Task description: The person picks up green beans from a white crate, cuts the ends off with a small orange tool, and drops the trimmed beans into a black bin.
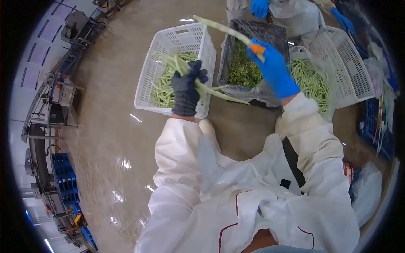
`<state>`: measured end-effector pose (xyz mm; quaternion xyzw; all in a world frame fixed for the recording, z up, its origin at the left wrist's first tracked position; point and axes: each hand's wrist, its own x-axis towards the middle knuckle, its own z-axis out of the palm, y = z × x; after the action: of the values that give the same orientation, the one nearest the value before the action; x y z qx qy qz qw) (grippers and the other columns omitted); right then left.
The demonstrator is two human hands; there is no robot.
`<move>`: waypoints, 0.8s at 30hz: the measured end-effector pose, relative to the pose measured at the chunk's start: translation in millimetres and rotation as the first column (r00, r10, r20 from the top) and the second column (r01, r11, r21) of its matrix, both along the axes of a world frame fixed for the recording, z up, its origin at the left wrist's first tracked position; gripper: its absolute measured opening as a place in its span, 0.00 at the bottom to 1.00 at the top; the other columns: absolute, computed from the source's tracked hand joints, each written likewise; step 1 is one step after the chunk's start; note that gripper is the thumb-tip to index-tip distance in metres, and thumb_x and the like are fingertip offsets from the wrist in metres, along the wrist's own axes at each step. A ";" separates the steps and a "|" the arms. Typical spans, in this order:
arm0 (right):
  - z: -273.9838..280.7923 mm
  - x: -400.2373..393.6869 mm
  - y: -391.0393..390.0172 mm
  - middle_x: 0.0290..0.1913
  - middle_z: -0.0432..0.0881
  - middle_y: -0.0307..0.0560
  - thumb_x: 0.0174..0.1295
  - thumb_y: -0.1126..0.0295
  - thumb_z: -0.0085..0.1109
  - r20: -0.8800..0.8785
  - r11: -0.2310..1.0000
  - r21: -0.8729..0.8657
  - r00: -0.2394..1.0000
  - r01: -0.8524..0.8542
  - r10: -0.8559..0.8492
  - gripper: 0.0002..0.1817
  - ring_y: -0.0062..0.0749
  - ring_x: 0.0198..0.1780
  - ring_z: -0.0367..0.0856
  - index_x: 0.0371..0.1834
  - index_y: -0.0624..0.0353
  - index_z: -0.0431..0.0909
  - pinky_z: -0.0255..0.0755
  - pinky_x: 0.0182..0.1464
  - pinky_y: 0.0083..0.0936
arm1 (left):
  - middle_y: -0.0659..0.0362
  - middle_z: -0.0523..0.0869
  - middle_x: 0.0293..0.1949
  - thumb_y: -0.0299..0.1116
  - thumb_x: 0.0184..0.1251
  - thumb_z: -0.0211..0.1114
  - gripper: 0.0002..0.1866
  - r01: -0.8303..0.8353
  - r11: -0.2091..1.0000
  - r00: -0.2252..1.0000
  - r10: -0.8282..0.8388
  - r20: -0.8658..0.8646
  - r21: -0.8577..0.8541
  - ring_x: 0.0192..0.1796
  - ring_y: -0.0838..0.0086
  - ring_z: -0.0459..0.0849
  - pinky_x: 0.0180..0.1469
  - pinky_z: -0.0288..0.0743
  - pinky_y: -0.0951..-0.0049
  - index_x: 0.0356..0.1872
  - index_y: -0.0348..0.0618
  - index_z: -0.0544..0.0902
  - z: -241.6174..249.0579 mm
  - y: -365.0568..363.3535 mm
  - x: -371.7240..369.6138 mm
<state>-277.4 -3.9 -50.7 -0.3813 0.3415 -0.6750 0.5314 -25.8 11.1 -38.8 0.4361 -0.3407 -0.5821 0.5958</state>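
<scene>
My left hand, in a dark grey knitted glove, is closed round a bunch of long green beans above the right side of a white crate. Beans also lie inside that crate. My right hand wears a blue glove and grips an orange-handled tool together with one long pale green bean, which points up and left. Below it is a grey crate lined with dark plastic, holding small green pieces.
At the right, green beans lie in clear plastic beside a white crate. A co-worker's blue-gloved hand is at the top, another gloved hand further right. Blue pallets and machinery stand at the left.
</scene>
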 end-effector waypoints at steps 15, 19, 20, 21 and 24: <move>1.0 30.1 25.4 0.49 0.82 0.49 0.58 0.77 0.59 -0.772 0.967 -0.183 0.635 -0.178 -0.029 0.24 0.33 0.47 0.82 0.60 0.53 0.77 0.75 0.53 0.28 | 0.57 0.83 0.23 0.23 0.54 0.72 0.12 0.171 0.982 0.827 -0.187 0.531 0.079 0.17 0.73 0.80 0.18 0.72 0.74 0.38 0.34 0.81 14.0 10.8 -14.8; 5.3 20.1 21.4 0.46 0.81 0.48 0.61 0.72 0.59 -0.881 0.902 -0.284 0.460 -0.324 -0.113 0.22 0.40 0.46 0.81 0.60 0.54 0.76 0.74 0.50 0.34 | 0.52 0.85 0.23 0.29 0.50 0.73 0.17 0.232 0.967 0.521 -0.213 0.827 0.103 0.20 0.69 0.85 0.26 0.78 0.68 0.40 0.32 0.82 3.3 8.4 -15.2; 4.6 18.7 20.7 0.44 0.80 0.48 0.61 0.72 0.59 -0.915 0.881 -0.297 0.373 -0.368 -0.152 0.22 0.42 0.45 0.80 0.60 0.54 0.77 0.74 0.49 0.36 | 0.53 0.84 0.23 0.28 0.51 0.73 0.18 0.253 0.961 0.482 -0.229 0.846 0.116 0.19 0.71 0.84 0.24 0.76 0.71 0.42 0.33 0.81 -0.1 7.0 -13.4; 1.1 18.0 18.5 0.42 0.81 0.48 0.60 0.70 0.59 -0.921 0.860 -0.341 0.316 -0.379 -0.227 0.20 0.43 0.43 0.81 0.58 0.53 0.78 0.74 0.47 0.37 | 0.55 0.84 0.23 0.27 0.51 0.72 0.18 0.271 0.954 0.442 -0.243 0.863 0.129 0.18 0.74 0.83 0.21 0.75 0.74 0.44 0.33 0.81 -0.2 7.0 -13.0; -5.7 18.6 16.1 0.38 0.81 0.47 0.59 0.68 0.58 -0.899 0.801 -0.434 0.138 -0.413 -0.416 0.15 0.43 0.40 0.81 0.51 0.52 0.82 0.72 0.45 0.38 | 0.51 0.85 0.24 0.30 0.50 0.73 0.18 0.282 0.949 0.358 -0.238 0.903 0.138 0.21 0.68 0.84 0.28 0.78 0.68 0.43 0.35 0.82 -1.8 7.9 -13.8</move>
<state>-258.9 12.2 -56.4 -0.8717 0.3702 -0.3205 0.0188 -39.6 19.0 -40.5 0.6099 -0.6856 -0.3293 0.2225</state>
